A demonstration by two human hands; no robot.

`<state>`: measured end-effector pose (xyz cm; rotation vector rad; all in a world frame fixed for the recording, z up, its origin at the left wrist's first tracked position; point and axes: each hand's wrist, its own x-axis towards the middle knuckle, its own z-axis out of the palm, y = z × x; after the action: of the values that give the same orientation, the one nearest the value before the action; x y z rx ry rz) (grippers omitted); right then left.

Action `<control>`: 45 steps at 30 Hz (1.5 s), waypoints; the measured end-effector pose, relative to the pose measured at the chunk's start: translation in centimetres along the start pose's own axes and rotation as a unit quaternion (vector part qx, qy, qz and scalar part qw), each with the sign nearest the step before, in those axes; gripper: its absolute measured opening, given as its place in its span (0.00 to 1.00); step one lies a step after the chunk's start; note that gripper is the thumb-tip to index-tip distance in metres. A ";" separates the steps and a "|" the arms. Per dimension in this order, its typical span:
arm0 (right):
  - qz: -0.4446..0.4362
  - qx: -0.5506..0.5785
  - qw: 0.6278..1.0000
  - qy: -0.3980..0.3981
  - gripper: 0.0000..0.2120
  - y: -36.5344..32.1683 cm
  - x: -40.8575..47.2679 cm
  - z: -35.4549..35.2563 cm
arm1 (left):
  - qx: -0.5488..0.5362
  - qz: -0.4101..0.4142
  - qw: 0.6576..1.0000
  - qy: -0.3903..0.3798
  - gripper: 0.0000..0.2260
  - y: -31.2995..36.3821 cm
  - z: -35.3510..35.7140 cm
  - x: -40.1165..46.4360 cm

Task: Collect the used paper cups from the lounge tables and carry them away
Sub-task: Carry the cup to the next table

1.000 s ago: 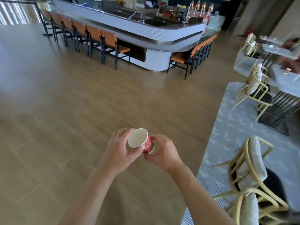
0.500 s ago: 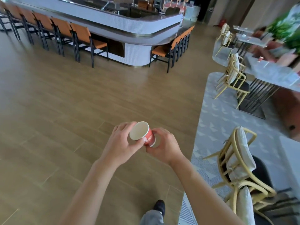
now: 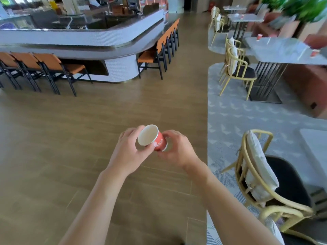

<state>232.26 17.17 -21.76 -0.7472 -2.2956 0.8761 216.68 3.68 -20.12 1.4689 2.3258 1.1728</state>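
A red paper cup (image 3: 159, 139) with a white inside is held tilted in front of me, its mouth toward me. My left hand (image 3: 130, 152) grips its rim and side, and my right hand (image 3: 178, 149) curls round its base. On the grey lounge table (image 3: 283, 52) at the right stand two more red cups, one at the far end (image 3: 259, 37) and one at the near right edge (image 3: 315, 53). Another small red cup (image 3: 242, 16) sits on a farther table (image 3: 247, 19).
A curved white bar counter (image 3: 85, 41) with orange chairs (image 3: 53, 66) fills the upper left. Yellow-framed chairs (image 3: 237, 68) stand by the lounge table, and another chair (image 3: 260, 181) is close at my right. Wooden floor (image 3: 70, 138) lies ahead, grey carpet (image 3: 247, 117) to the right.
My view has swung to the right, bringing the lounge tables and their cups into sight. Both hands still hold the cup the same way.
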 end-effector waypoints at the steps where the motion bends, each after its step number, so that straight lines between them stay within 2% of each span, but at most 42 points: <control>1: 0.006 -0.003 1.000 0.000 0.20 1.2 0.6 -0.8 | -0.002 0.005 1.000 -0.007 0.24 0.4 1.1 1.2; 9: 0.071 -0.023 0.996 0.058 0.20 8.9 5.2 -7.5 | -0.011 0.072 0.995 -0.072 0.21 4.6 8.6 11.7; 16: 0.094 -0.066 0.989 0.090 0.21 12.3 11.1 -12.1 | -0.039 0.129 0.987 -0.092 0.25 6.7 12.7 21.0; 20: 0.101 -0.072 0.983 0.139 0.24 13.2 15.6 -14.1 | -0.044 0.170 0.980 -0.097 0.27 7.4 13.9 27.6; 24: 0.116 -0.092 0.976 0.161 0.21 13.4 21.2 -16.0 | -0.080 0.209 0.969 -0.104 0.26 8.2 14.3 35.1; 28: 0.127 -0.098 0.970 0.183 0.20 13.1 27.5 -16.4 | -0.110 0.237 0.958 -0.116 0.23 8.0 13.5 41.7; 33: 0.121 -0.120 0.966 0.196 0.21 12.7 34.8 -15.5 | -0.122 0.254 0.952 -0.115 0.25 6.2 11.4 49.2; 42: 0.123 -0.100 0.967 0.201 0.22 13.8 43.4 -13.2 | -0.134 0.232 0.955 -0.128 0.31 2.8 10.1 57.6; 45: 0.129 -0.099 0.967 0.196 0.22 15.2 45.2 -13.1 | -0.152 0.220 0.955 -0.131 0.31 2.2 11.4 59.6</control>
<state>214.56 62.00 -10.80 -1.2108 -1.9755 0.5458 193.58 58.99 -10.56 1.9341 1.6073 1.2670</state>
